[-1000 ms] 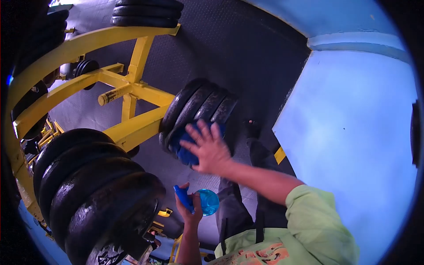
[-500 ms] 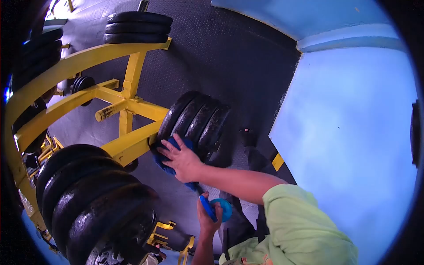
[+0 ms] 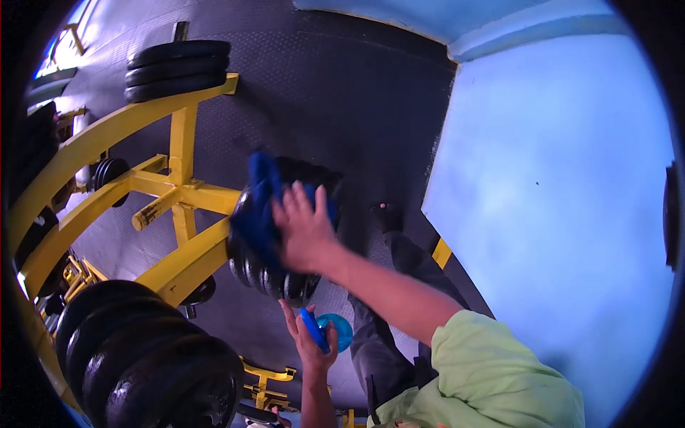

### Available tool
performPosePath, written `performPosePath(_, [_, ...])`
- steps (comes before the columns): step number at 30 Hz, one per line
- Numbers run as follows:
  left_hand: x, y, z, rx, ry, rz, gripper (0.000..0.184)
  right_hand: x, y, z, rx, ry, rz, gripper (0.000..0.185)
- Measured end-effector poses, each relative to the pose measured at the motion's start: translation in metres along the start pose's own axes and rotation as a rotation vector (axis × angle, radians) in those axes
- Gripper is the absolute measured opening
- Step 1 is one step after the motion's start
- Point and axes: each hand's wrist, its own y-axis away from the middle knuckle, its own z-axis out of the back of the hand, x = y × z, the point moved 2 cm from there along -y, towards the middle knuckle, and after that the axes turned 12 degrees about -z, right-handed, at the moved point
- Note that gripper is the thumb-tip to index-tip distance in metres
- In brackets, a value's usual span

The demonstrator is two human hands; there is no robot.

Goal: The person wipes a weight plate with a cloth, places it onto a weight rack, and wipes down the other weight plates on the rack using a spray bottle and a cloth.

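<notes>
My right hand point(image 3: 307, 232) holds a dark blue cloth point(image 3: 257, 217) against a stack of black weight plates point(image 3: 275, 282), its fingers spread over the fabric. One part of the cloth sticks up above the hand, and cloth and hand cover much of the plates. Below them, my left hand point(image 3: 312, 349) is closed round a spray bottle point(image 3: 337, 331) with a blue trigger head and a turquoise body. A finger of that hand points up close to the lower edge of the plates; whether it touches them I cannot tell.
The plates hang on a yellow steel rack point(image 3: 185, 260). Larger black plates point(image 3: 143, 357) fill the near left, and another stack point(image 3: 178, 68) sits at the far end. A pale blue wall point(image 3: 549, 178) bounds the right side of the dark textured floor point(image 3: 342, 93).
My right hand has moved up over the plates with the cloth, which now bunches higher. My left hand and the spray bottle have shifted left. The whole view has shifted somewhat.
</notes>
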Motion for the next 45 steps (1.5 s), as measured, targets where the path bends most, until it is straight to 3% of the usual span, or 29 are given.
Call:
performPosePath(4, [0.006,-0.012,0.000,0.101,-0.034,-0.049,0.050,0.000,0.017,-0.005,-0.132,-0.152,0.143,0.069])
performPosePath(5, [0.006,-0.016,0.001,0.141,0.038,0.052,0.050,-0.007,0.006,-0.003,-0.134,-0.156,0.135,0.069])
performPosePath(6, [0.006,-0.018,0.002,0.179,0.105,0.160,0.049,-0.019,-0.013,-0.004,-0.059,-0.214,0.036,0.068])
performPosePath(8, [0.000,-0.019,0.002,0.128,0.091,0.117,0.048,-0.045,-0.060,-0.011,0.037,-0.274,-0.184,0.061])
performPosePath(9, [-0.003,-0.021,0.004,0.074,0.089,0.062,0.048,-0.062,-0.085,0.009,0.288,-0.354,-0.334,0.054])
performPosePath(10, [-0.007,-0.026,0.005,0.074,0.079,0.058,0.048,-0.082,-0.110,-0.013,0.360,-0.529,-0.490,0.049])
performPosePath(11, [-0.012,-0.031,0.008,0.062,0.035,0.038,0.047,-0.098,-0.129,-0.025,0.465,-0.547,-0.458,0.051])
performPosePath(14, [-0.015,-0.049,0.012,0.059,-0.019,0.013,0.046,-0.078,-0.119,-0.010,0.510,-0.466,-0.485,0.055])
performPosePath(16, [-0.019,-0.060,0.012,0.079,-0.036,0.025,0.046,-0.041,-0.068,0.003,0.265,-0.217,-0.128,0.062])
performPosePath(18, [-0.027,-0.073,0.007,0.176,-0.056,-0.018,0.048,-0.017,-0.036,0.010,0.123,-0.078,-0.022,0.078])
performPosePath(20, [-0.023,-0.069,0.003,0.185,0.005,0.039,0.051,-0.017,-0.038,0.009,0.111,-0.144,-0.014,0.082])
performPosePath(24, [-0.026,-0.071,-0.005,0.238,-0.002,0.221,0.051,-0.052,-0.113,-0.004,0.523,-0.331,-0.061,0.096])
performPosePath(26, [-0.033,-0.078,-0.015,0.337,-0.390,0.009,0.053,-0.085,-0.163,-0.052,0.711,-0.687,-0.139,0.102])
performPosePath(27, [-0.013,-0.066,-0.022,0.454,-0.089,0.339,0.052,-0.103,-0.170,-0.047,0.851,-0.828,-0.098,0.092])
performPosePath(28, [-0.011,-0.070,-0.027,0.460,-0.109,0.353,0.052,-0.128,-0.180,-0.073,0.862,-0.850,-0.093,0.092])
performPosePath(30, [-0.017,-0.082,-0.040,0.375,0.038,0.345,0.049,-0.169,-0.190,-0.145,0.884,-1.225,-0.028,0.051])
performPosePath(32, [-0.015,-0.081,-0.044,0.354,0.016,0.343,0.048,-0.181,-0.175,-0.152,0.918,-1.365,-0.167,0.050])
performPosePath(33, [-0.015,-0.080,-0.044,0.350,0.029,0.383,0.047,-0.185,-0.164,-0.139,0.928,-1.326,-0.429,0.048])
performPosePath(34, [-0.016,-0.080,-0.043,0.344,0.044,0.419,0.047,-0.188,-0.154,-0.128,0.928,-1.268,-0.686,0.046])
performPosePath(35, [-0.016,-0.082,-0.043,0.344,0.041,0.419,0.047,-0.196,-0.147,-0.145,0.929,-1.270,-0.685,0.046])
performPosePath(37, [-0.018,-0.085,-0.043,0.388,0.018,0.393,0.047,-0.228,-0.133,-0.199,0.508,-1.344,-0.520,0.043])
performPosePath(39, [-0.014,-0.083,-0.041,0.406,0.017,0.358,0.048,-0.240,-0.099,-0.214,0.254,-1.533,-0.515,0.039])
performPosePath(40, [-0.014,-0.083,-0.038,0.433,0.015,0.340,0.048,-0.241,-0.088,-0.208,0.243,-1.535,-0.498,0.039])
performPosePath(42, [-0.021,-0.087,-0.033,0.420,0.008,0.256,0.051,-0.240,-0.066,-0.191,0.064,-0.765,-0.254,0.036])
performPosePath(44, [-0.019,-0.083,-0.028,0.509,0.072,0.343,0.050,-0.232,-0.050,-0.170,-0.118,0.024,-0.038,0.035])
performPosePath(45, [-0.020,-0.082,-0.026,0.505,0.079,0.320,0.050,-0.230,-0.049,-0.156,-0.137,0.038,-0.038,0.035])
